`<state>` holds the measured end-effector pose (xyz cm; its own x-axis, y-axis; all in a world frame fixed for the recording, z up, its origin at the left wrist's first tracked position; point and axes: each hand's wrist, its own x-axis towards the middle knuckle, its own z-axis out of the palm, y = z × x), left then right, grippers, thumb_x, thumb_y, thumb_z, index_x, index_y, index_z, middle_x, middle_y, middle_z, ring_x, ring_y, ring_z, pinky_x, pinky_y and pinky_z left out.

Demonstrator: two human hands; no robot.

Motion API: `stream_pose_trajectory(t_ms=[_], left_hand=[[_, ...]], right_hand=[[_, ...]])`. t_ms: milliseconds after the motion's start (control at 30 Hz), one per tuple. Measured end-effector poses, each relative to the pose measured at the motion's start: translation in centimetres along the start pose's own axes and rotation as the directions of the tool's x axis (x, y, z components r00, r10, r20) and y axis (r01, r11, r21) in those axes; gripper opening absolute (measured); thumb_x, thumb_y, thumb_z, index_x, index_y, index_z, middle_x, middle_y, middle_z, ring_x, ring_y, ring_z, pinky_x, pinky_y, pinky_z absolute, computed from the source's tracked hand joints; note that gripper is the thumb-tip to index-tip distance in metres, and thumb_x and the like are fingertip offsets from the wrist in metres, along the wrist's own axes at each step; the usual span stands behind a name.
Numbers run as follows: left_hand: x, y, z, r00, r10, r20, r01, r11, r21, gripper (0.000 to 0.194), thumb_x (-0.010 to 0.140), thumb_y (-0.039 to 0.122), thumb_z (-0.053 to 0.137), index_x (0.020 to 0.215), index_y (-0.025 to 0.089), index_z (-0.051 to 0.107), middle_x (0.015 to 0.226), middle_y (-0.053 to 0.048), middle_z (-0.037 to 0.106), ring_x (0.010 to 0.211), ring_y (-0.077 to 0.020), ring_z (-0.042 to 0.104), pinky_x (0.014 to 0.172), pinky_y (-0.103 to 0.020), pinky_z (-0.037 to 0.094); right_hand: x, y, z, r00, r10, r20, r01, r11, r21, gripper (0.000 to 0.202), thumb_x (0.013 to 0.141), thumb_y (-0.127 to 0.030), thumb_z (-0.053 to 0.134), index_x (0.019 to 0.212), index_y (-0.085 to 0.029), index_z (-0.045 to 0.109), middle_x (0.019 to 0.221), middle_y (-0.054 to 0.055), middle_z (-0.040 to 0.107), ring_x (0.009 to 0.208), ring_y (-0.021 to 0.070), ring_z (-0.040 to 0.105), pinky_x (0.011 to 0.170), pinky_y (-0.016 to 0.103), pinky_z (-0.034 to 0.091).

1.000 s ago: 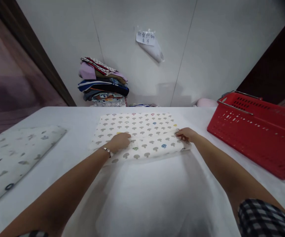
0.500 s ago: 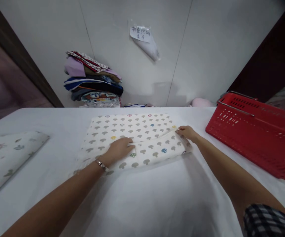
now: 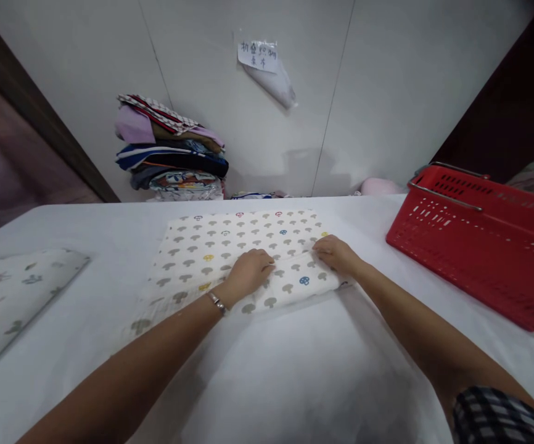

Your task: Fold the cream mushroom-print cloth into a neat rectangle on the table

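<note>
A white cloth [image 3: 230,237] printed with grey and coloured mushrooms lies on the white-covered table [image 3: 276,376], its near part folded over towards the back. My left hand [image 3: 250,271] has its fingers closed on the edge of the folded flap, near the middle of the cloth. To the right, my right hand [image 3: 334,251] pinches the same flap edge near the cloth's right side. My fingertips partly hide the gripped edge. The cloth's near left part lies loose and wrinkled beside my left forearm.
A red plastic basket [image 3: 470,253] with metal handles stands at the right. Another patterned cloth [image 3: 17,290] lies folded at the left. Behind the table rises a stack of folded fabrics [image 3: 169,148] against the wall. A paper sign [image 3: 258,57] hangs above.
My left hand has moved right along the flap edge, and my right hand has shifted left and slightly nearer. My hands are closer together. The view has tilted slightly.
</note>
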<state>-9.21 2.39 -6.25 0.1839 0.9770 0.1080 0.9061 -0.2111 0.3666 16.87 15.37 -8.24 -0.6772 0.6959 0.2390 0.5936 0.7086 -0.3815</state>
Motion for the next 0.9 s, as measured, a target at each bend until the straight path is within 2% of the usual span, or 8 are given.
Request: stream_pose_trajectory(t_ms=[67, 167, 333, 467, 633, 733, 900], left_hand=[[0.8, 0.6, 0.7, 1.000, -0.001, 0.021, 0.000, 1.000, 0.027, 0.023, 0.088, 0.028, 0.046, 0.084, 0.021, 0.067, 0.091, -0.004, 0.064, 0.090, -0.0194, 0.056, 0.079, -0.032, 0.043], [1.5, 0.9, 1.5, 0.999, -0.027, 0.037, 0.024, 0.995, 0.092, 0.018, 0.087, 0.028, 0.051, 0.079, 0.019, 0.065, 0.088, -0.005, 0.063, 0.089, -0.0204, 0.055, 0.076, -0.032, 0.042], [1.4, 1.0, 2.0, 1.000, 0.000, 0.001, 0.000, 0.985, 0.170, 0.014, 0.088, 0.024, 0.051, 0.081, 0.018, 0.062, 0.091, -0.007, 0.061, 0.092, -0.0215, 0.054, 0.076, -0.033, 0.040], [1.1, 1.1, 2.1, 0.999, 0.030, 0.011, -0.031, 0.966, 0.256, 0.017, 0.090, 0.024, 0.048, 0.082, 0.017, 0.062, 0.092, -0.008, 0.061, 0.092, -0.0218, 0.054, 0.077, -0.035, 0.039], [1.0, 1.1, 2.2, 1.000, -0.001, 0.010, -0.001, 0.965, 0.261, 0.020, 0.091, 0.027, 0.047, 0.083, 0.017, 0.062, 0.091, -0.007, 0.062, 0.092, -0.0217, 0.055, 0.078, -0.034, 0.039], [1.0, 1.1, 2.2, 1.000, -0.017, 0.007, 0.014, 0.968, 0.249, 0.020, 0.090, 0.026, 0.046, 0.083, 0.017, 0.062, 0.090, -0.007, 0.063, 0.091, -0.0216, 0.055, 0.078, -0.035, 0.040], [1.2, 1.0, 1.8, 0.996, -0.090, -0.022, 0.092, 0.988, 0.127, 0.018, 0.088, 0.022, 0.047, 0.080, 0.018, 0.062, 0.087, -0.005, 0.063, 0.087, -0.0197, 0.056, 0.075, -0.032, 0.041]], right_hand=[[0.3, -0.7, 0.1, 0.990, -0.082, 0.119, 0.087, 0.996, -0.033, 0.021, 0.086, -0.020, 0.050, 0.095, -0.022, 0.069, 0.102, 0.006, 0.066, 0.100, 0.0207, 0.055, 0.090, 0.034, 0.042], [0.7, -1.0, 0.4, 0.980, -0.118, 0.162, 0.137, 0.985, -0.108, 0.021, 0.086, -0.020, 0.051, 0.096, -0.020, 0.069, 0.102, 0.008, 0.066, 0.097, 0.0212, 0.054, 0.087, 0.034, 0.040], [0.8, -1.3, 0.5, 0.982, -0.099, 0.161, 0.134, 0.966, -0.219, 0.016, 0.086, -0.018, 0.051, 0.085, -0.018, 0.067, 0.091, 0.008, 0.064, 0.089, 0.0206, 0.052, 0.079, 0.031, 0.036], [0.6, -1.6, 0.2, 0.987, -0.093, 0.131, 0.118, 0.973, -0.199, 0.014, 0.086, -0.018, 0.051, 0.079, -0.018, 0.063, 0.086, 0.007, 0.063, 0.086, 0.0195, 0.051, 0.077, 0.030, 0.034], [0.8, -1.8, 0.0, 0.999, 0.040, 0.031, -0.038, 0.997, -0.075, 0.012, 0.084, -0.016, 0.050, 0.078, -0.019, 0.060, 0.084, 0.003, 0.064, 0.081, 0.0159, 0.051, 0.075, 0.027, 0.034], [1.2, -1.8, 0.3, 0.992, 0.106, 0.061, -0.101, 0.991, -0.093, 0.012, 0.083, -0.016, 0.050, 0.076, -0.019, 0.060, 0.081, 0.002, 0.064, 0.075, 0.0149, 0.052, 0.071, 0.026, 0.034], [1.2, -1.7, 0.8, 0.996, 0.020, 0.090, -0.007, 0.989, -0.150, 0.012, 0.082, -0.014, 0.053, 0.072, -0.018, 0.059, 0.082, 0.003, 0.063, 0.080, 0.0162, 0.053, 0.077, 0.027, 0.034]])
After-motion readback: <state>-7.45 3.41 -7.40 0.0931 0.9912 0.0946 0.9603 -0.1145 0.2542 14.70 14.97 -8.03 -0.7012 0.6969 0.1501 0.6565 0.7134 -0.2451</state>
